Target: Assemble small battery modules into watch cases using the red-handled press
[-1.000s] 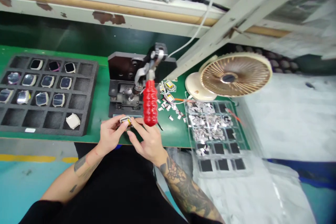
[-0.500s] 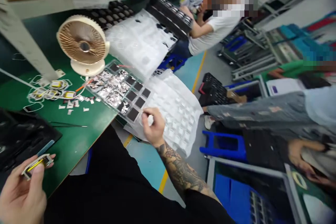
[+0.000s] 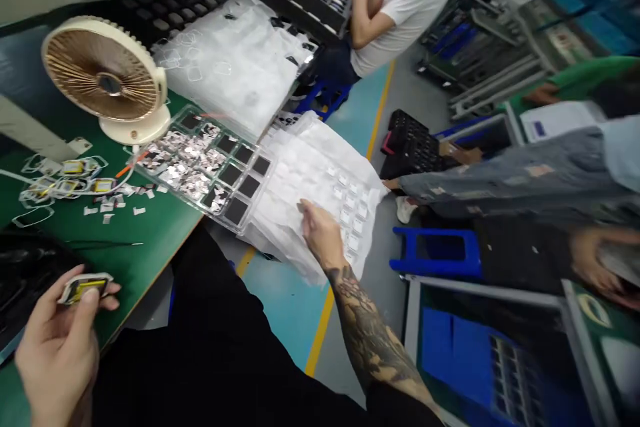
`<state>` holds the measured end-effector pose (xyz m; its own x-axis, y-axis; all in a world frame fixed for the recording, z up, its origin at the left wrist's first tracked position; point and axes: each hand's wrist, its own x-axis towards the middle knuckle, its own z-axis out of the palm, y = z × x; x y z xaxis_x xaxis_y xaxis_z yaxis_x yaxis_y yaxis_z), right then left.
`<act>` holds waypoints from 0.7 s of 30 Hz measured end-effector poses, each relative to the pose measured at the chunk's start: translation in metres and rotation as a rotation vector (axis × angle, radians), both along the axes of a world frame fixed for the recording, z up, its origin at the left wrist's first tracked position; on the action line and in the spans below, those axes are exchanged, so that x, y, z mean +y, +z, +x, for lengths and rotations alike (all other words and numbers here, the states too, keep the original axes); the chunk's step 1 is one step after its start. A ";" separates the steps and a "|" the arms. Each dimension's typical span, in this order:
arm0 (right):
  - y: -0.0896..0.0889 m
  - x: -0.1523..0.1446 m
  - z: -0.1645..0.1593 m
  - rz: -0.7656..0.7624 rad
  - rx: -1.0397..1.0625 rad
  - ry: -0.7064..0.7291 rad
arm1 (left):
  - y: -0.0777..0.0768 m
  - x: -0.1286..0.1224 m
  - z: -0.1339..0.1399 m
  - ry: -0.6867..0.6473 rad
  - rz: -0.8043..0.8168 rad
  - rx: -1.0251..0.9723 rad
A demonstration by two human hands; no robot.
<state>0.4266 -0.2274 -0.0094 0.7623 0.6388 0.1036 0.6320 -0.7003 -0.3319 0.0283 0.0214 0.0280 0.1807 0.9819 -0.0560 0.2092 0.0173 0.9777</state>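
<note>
In my left hand (image 3: pixel 65 340) is a small white-rimmed casing (image 3: pixel 88 288) with a yellow block inside, pinched between thumb and fingers above the green bench edge. My right hand (image 3: pixel 323 233) is over a white sheet (image 3: pixel 285 240) that carries rows of small white square pieces (image 3: pixel 354 213). Its fingers are drawn together at the tips; whatever they may grip is hidden. Left of that hand lies a clear compartment tray (image 3: pixel 245 213), with small white-and-dark pieces (image 3: pixel 187 163) piled in several compartments and dark pads showing in others.
A cream fan (image 3: pixel 135 123) stands on the green bench (image 3: pixel 135 280). Near it lie wired parts with yellow blocks (image 3: pixel 75 177) and tweezers (image 3: pixel 107 243). Farther back are a white-covered surface (image 3: pixel 235 80) and a co-worker (image 3: pixel 405 20). At right is a blue stool (image 3: pixel 440 253).
My right hand has moved right, away from the compartment tray, over the white sheet. My left hand has risen slightly, still holding the casing, now tilted more toward me. The view has shifted.
</note>
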 end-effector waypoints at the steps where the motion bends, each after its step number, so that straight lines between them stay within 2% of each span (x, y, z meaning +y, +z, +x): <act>1: 0.010 0.007 -0.004 0.138 -0.034 0.025 | 0.000 -0.002 0.002 0.021 -0.042 -0.093; 4: 0.034 0.048 -0.032 0.594 0.010 0.183 | 0.003 -0.011 0.007 0.047 -0.128 -0.262; 6: 0.042 0.086 -0.063 0.709 0.190 0.343 | 0.005 -0.015 0.010 0.049 -0.145 -0.253; 9: 0.041 0.143 -0.122 0.679 0.517 0.666 | 0.008 -0.015 0.008 0.126 -0.144 -0.244; 12: 0.036 0.191 -0.180 0.680 0.719 0.970 | 0.011 -0.016 -0.005 0.187 -0.178 -0.374; 17: 0.035 0.244 -0.241 0.701 0.709 1.313 | 0.014 -0.029 -0.032 0.215 -0.142 -0.547; 21: 0.033 0.264 -0.264 0.618 0.660 1.427 | 0.012 -0.032 -0.046 0.314 -0.135 -0.583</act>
<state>0.1624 0.0368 0.0237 -0.3339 0.7950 0.5064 0.2518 0.5929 -0.7649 -0.0180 -0.0110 0.0397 -0.0736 0.9840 -0.1621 -0.3870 0.1216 0.9140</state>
